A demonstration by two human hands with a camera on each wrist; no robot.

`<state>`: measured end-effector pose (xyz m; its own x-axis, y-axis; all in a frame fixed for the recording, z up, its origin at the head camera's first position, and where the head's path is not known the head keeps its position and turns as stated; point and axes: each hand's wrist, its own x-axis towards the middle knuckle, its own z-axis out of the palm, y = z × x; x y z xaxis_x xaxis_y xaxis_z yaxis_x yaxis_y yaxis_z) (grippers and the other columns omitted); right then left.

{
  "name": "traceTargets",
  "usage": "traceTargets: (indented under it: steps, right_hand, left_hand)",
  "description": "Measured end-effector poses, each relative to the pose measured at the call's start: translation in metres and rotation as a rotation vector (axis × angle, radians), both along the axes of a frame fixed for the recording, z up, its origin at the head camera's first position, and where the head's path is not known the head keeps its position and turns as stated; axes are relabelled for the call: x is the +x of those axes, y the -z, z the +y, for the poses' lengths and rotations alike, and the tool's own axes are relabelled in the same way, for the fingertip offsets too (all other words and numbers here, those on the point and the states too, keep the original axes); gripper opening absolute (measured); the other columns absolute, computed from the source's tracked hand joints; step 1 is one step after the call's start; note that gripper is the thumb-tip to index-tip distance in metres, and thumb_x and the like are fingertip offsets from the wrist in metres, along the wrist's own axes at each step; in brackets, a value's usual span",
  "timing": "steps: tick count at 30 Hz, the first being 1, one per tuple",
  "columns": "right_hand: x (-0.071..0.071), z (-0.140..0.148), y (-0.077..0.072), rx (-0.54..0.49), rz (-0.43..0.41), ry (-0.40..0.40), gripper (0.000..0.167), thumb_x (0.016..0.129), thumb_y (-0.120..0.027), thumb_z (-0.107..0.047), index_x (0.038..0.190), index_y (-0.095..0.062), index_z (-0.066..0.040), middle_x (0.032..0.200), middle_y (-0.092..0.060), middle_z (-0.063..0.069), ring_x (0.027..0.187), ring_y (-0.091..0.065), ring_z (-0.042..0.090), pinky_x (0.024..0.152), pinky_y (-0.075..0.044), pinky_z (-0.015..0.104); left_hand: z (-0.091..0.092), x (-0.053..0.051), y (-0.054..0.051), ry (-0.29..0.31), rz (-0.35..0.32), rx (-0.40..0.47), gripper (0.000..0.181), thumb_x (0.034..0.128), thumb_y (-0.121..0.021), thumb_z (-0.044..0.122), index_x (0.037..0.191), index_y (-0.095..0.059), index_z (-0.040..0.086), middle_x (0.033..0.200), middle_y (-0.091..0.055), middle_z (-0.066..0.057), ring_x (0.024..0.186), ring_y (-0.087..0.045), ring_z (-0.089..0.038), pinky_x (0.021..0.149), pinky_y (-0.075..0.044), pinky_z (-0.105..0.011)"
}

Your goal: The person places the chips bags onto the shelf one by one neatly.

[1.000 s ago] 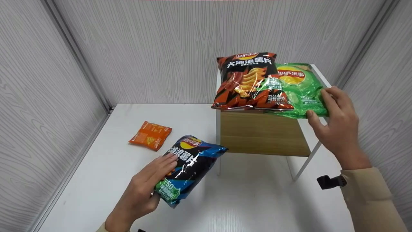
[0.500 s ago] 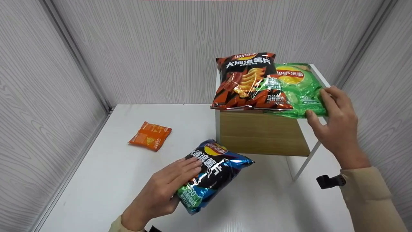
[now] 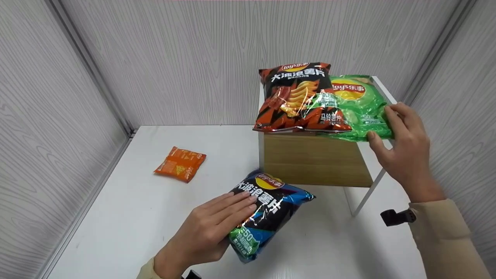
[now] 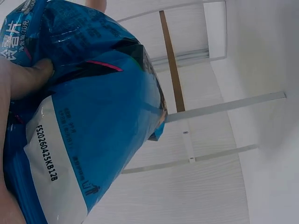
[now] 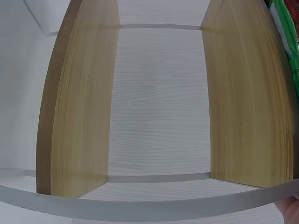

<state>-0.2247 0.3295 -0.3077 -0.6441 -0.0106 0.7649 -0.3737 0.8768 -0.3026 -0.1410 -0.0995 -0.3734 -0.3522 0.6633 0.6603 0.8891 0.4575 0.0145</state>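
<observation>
In the head view my left hand (image 3: 211, 226) holds a black and blue potato chip bag (image 3: 265, 217) above the white table, fingers over its printed front. My thumb (image 4: 35, 77) presses its blue back in the left wrist view. At the right, my right hand (image 3: 407, 149) grips the near right edge of a green potato chip bag (image 3: 354, 110) on top of the shelf. A red and black potato chip bag (image 3: 298, 97) lies beside it, overlapping its left side. In the right wrist view only a bit of my right hand (image 5: 290, 210) shows at the lower right corner.
A shelf with wooden boards (image 3: 314, 159) and a white metal frame (image 3: 368, 203) stands on the right of the white table (image 3: 128, 217). An orange snack bag (image 3: 181, 164) lies on the left of the table. Grey wood-grain walls (image 3: 186, 58) enclose the back and sides.
My left hand has moved right and slightly down with the black and blue chip bag, nearer the shelf's front. My right hand and the other bags have stayed nearly still.
</observation>
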Motion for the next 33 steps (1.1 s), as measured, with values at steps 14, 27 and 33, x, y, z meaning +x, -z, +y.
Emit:
traceTargets:
  steps: [14, 27, 33]
  right_hand:
    - [0.000, 0.001, 0.001, -0.004, -0.001, -0.006, 0.065, 0.087, -0.064, -0.032, 0.140, -0.052, 0.002, 0.141, -0.049, 0.020, 0.135, -0.044, 0.034, 0.104, -0.043, 0.060]
    - [0.000, -0.001, -0.001, 0.002, -0.018, 0.004, 0.065, 0.087, -0.064, -0.032, 0.141, -0.052, 0.001, 0.143, -0.048, 0.019, 0.136, -0.043, 0.033, 0.105, -0.043, 0.060]
    - [0.002, 0.000, -0.001, 0.000, -0.011, 0.003, 0.064, 0.087, -0.063, -0.031, 0.141, -0.052, 0.001, 0.143, -0.048, 0.019, 0.136, -0.043, 0.033, 0.105, -0.043, 0.060]
  left_hand:
    - [0.017, 0.011, -0.012, 0.068, 0.032, 0.018, 0.062, 0.0836, -0.078, 0.025, 0.140, -0.055, 0.017, 0.141, -0.060, 0.002, 0.129, -0.059, -0.016, 0.102, -0.051, -0.036]
    - [0.042, -0.005, -0.018, 0.079, 0.066, 0.032, 0.059, 0.0839, -0.077, 0.024, 0.139, -0.057, 0.015, 0.140, -0.061, 0.001, 0.132, -0.056, -0.016, 0.107, -0.048, -0.035]
    - [0.060, -0.019, -0.020, 0.050, 0.105, 0.008, 0.056, 0.0849, -0.076, 0.023, 0.137, -0.058, 0.014, 0.138, -0.062, 0.000, 0.131, -0.057, -0.017, 0.109, -0.046, -0.035]
